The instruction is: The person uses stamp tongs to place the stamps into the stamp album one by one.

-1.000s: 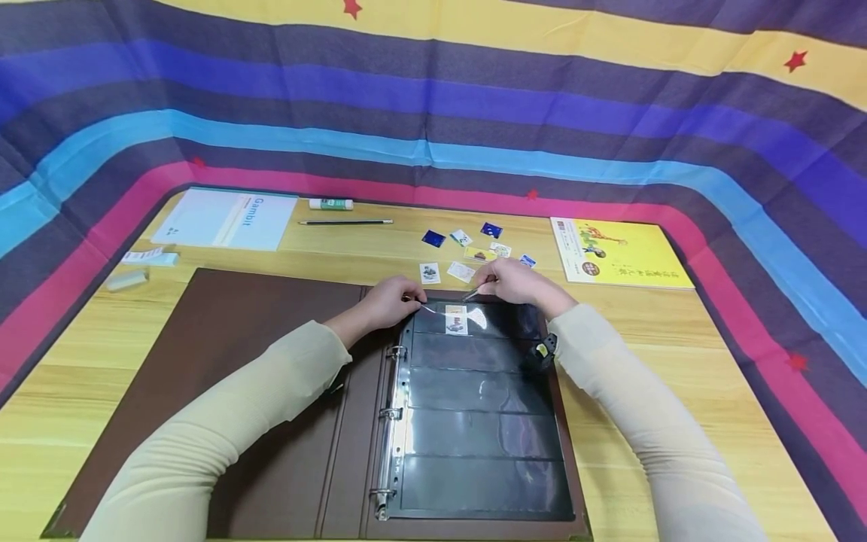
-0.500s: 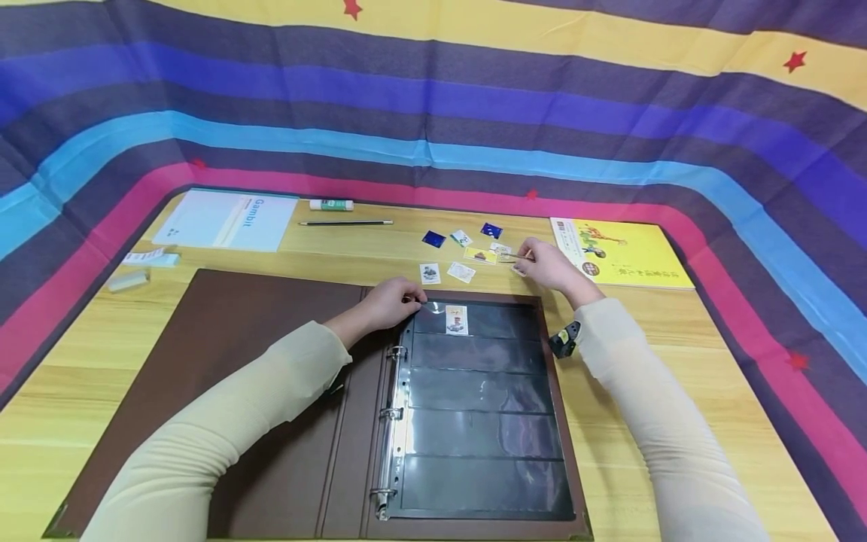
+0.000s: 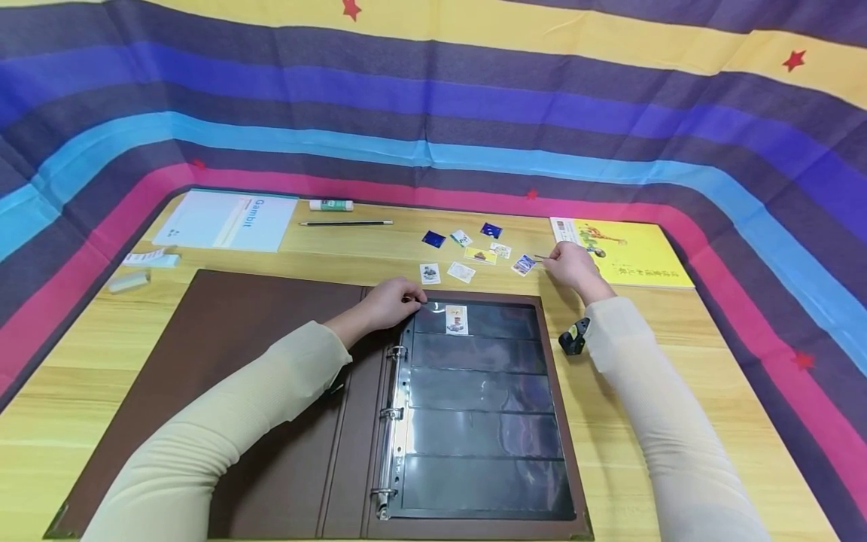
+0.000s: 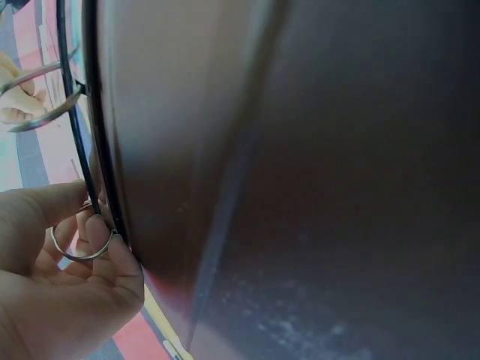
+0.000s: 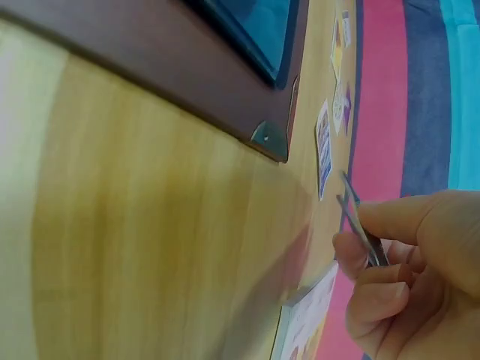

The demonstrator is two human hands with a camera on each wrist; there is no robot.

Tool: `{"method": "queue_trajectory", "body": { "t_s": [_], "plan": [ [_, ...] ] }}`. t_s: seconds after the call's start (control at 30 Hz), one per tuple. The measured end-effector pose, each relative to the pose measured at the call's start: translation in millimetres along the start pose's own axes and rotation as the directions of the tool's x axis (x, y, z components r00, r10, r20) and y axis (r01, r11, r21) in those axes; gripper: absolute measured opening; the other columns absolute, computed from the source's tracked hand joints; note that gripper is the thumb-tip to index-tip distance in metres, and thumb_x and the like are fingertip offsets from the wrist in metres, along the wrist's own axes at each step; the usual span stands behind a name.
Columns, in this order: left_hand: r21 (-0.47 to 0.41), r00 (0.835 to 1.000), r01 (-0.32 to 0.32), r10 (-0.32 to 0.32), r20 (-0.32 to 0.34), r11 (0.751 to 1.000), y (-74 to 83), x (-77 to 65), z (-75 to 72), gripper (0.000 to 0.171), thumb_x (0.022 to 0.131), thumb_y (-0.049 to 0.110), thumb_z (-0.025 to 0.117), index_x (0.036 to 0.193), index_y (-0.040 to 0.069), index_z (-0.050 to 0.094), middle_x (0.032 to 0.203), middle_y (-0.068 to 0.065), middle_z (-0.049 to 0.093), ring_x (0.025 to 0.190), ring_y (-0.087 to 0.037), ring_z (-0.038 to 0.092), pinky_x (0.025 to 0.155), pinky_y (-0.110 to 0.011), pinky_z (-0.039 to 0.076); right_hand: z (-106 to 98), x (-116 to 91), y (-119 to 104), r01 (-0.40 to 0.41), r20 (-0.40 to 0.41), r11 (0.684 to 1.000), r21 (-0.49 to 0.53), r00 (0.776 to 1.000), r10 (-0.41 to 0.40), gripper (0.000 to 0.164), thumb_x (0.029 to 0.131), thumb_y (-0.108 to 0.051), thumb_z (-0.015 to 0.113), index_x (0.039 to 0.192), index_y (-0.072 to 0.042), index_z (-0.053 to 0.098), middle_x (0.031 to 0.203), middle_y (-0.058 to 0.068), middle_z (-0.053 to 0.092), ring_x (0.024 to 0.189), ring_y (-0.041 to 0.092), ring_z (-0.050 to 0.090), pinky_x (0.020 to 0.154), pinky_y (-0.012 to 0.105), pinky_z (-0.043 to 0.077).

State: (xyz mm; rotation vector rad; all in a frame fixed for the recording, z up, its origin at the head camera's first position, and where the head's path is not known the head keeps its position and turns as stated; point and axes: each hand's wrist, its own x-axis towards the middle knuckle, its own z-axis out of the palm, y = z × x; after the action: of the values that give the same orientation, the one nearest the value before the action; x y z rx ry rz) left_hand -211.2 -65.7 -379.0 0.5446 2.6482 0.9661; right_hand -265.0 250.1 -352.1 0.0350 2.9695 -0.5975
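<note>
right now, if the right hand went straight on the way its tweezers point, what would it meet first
Most likely the blue-and-white stamp, just ahead of the tips of the tweezers in the right hand; their height is unclear, so they might pass over it.

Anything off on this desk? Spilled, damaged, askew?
Nothing looks spilled or damaged. The only untidy bit: the loose stamps just beyond the brown binder lie scattered at mixed angles, whereas the pocketed stamp sits roughly straight.
</note>
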Motion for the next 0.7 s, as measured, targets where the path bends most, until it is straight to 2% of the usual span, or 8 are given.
{"method": "queue_trajectory", "body": {
  "t_s": [0.1, 0.33, 0.5, 0.7],
  "plan": [
    [-0.003, 1.0, 0.006, -0.006, 0.002, 1.0, 0.2, 0.3, 0.0, 0.014, 0.082, 0.012, 0.05, 0.091, 0.011, 0.06, 0.095, -0.002, 0.051, 0.084, -0.015, 0.045, 0.074, -0.031, 0.037, -0.2, -0.1, 1.0, -0.024, 0.013, 1.0, -0.017, 1.0, 0.024, 0.017, 0.081, -0.018, 0.048, 0.073, -0.002, 0.047, 0.067, 0.009, 0.044, 0.055, 0.019, 0.039, 0.049, 0.029, 0.031],
    [-0.008, 1.0, 0.004, -0.004, 0.005, 1.0, 0.2, 1.1, -0.3, 0.013, 0.082, 0.011, 0.05, 0.091, 0.011, 0.06, 0.092, -0.002, 0.051, 0.082, -0.016, 0.044, 0.073, -0.03, 0.037, 0.5, -0.2, 1.4, -0.049, 0.039, 0.998, -0.043, 0.998, 0.051, 0.018, 0.08, -0.021, 0.05, 0.075, -0.004, 0.051, 0.068, 0.007, 0.046, 0.058, 0.019, 0.041, 0.049, 0.03, 0.032],
    [-0.012, 1.0, -0.007, 0.007, 0.006, 1.0, -0.4, 1.9, 0.3, 0.013, 0.082, 0.011, 0.05, 0.091, 0.01, 0.06, 0.092, -0.001, 0.052, 0.082, -0.015, 0.045, 0.073, -0.03, 0.037, 2.4, 0.8, 3.7, -0.045, 0.027, 0.998, -0.038, 0.999, 0.046, 0.02, 0.08, -0.02, 0.049, 0.067, -0.005, 0.049, 0.058, 0.004, 0.043, 0.051, 0.017, 0.038, 0.046, 0.028, 0.03],
    [-0.007, 1.0, -0.005, 0.005, 0.006, 1.0, -0.5, 1.5, 0.2, 0.014, 0.082, 0.012, 0.049, 0.091, 0.01, 0.06, 0.093, -0.001, 0.052, 0.083, -0.015, 0.045, 0.074, -0.031, 0.037, 5.2, 1.0, 7.1, -0.03, -0.008, 0.999, -0.019, 1.0, 0.03, 0.02, 0.08, -0.018, 0.049, 0.067, -0.004, 0.052, 0.059, 0.005, 0.045, 0.052, 0.017, 0.04, 0.047, 0.028, 0.031]
  ]
}}
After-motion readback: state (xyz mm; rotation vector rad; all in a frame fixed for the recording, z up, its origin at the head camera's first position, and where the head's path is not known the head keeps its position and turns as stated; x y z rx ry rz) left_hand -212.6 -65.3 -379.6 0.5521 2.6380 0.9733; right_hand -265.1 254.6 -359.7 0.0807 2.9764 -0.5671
